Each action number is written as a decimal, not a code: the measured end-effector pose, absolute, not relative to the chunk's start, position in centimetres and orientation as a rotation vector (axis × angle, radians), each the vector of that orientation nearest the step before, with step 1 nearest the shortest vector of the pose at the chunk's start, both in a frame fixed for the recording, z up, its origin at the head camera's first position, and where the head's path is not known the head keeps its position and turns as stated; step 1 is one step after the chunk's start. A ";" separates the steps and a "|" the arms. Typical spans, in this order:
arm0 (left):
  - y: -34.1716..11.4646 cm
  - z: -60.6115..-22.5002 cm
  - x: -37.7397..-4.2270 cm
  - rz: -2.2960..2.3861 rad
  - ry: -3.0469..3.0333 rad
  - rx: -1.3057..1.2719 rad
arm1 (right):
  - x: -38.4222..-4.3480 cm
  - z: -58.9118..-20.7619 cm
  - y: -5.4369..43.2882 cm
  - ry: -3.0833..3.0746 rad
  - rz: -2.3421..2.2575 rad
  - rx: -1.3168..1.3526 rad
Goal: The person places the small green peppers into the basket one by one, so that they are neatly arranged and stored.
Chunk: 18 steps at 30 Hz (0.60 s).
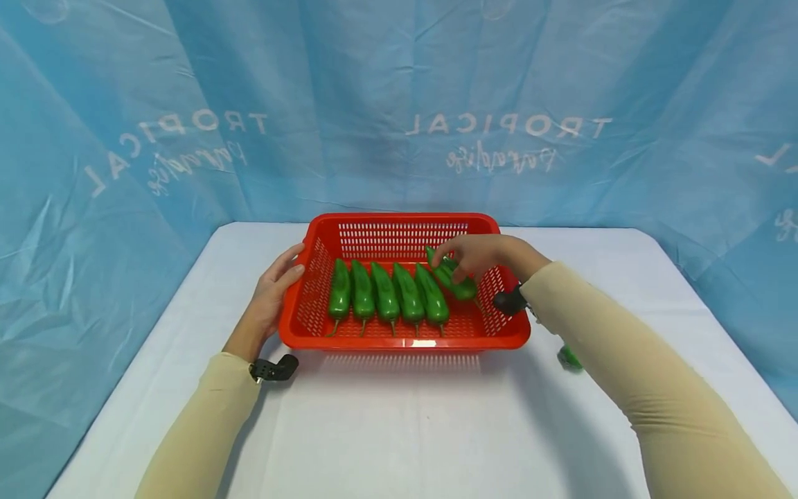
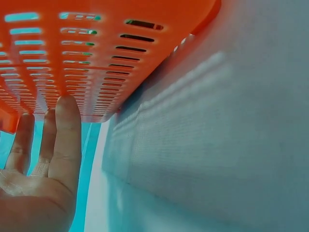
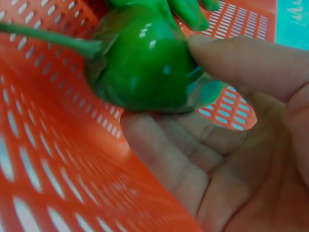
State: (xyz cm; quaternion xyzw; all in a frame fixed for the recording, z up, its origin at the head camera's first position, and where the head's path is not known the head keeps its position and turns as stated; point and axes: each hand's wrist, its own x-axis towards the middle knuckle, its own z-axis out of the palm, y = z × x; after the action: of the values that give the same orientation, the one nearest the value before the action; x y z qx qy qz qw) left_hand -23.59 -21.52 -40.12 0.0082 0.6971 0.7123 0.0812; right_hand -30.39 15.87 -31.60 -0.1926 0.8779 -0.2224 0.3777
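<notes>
A red slotted plastic basket [image 1: 405, 342] stands on the table with several long green peppers [image 1: 386, 294] lying side by side in it, stems toward the near side. Over the basket's right part, my right hand [image 1: 474, 255] pinches another green pepper [image 1: 461, 287], tilted with its stem toward the near right. The right wrist view shows the thumb on one side of this pepper [image 3: 145, 67] and fingers beneath it. My left hand [image 1: 274, 287] touches the basket's left side. Seen from the left wrist, its fingers [image 2: 66, 130] reach nearly straight against the slotted outer wall [image 2: 108, 29].
A green object [image 1: 570, 358] lies on the white table [image 1: 386, 430] right of the basket, partly hidden by the right sleeve [image 1: 630, 360]. Blue printed sheeting [image 1: 374, 159] hangs behind the table and along both sides.
</notes>
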 end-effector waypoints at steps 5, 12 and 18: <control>-21.4 -40.3 -23.6 2.123 2.083 0.051 | -30.6 -33.0 15.7 2.253 -0.511 -0.464; -21.5 -40.2 -23.6 2.131 2.085 0.071 | -30.5 -34.2 15.5 2.240 -0.492 -0.425; -21.6 -40.4 -23.7 2.137 2.097 0.062 | -30.7 -34.5 15.2 2.232 -0.509 -0.422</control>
State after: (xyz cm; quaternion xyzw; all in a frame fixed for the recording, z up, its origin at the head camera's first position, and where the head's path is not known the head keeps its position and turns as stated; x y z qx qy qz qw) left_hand -23.71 -21.56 -40.41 0.0208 0.6982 0.7118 0.0735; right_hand -30.70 15.19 -34.52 -0.1666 0.8806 -0.2009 0.3955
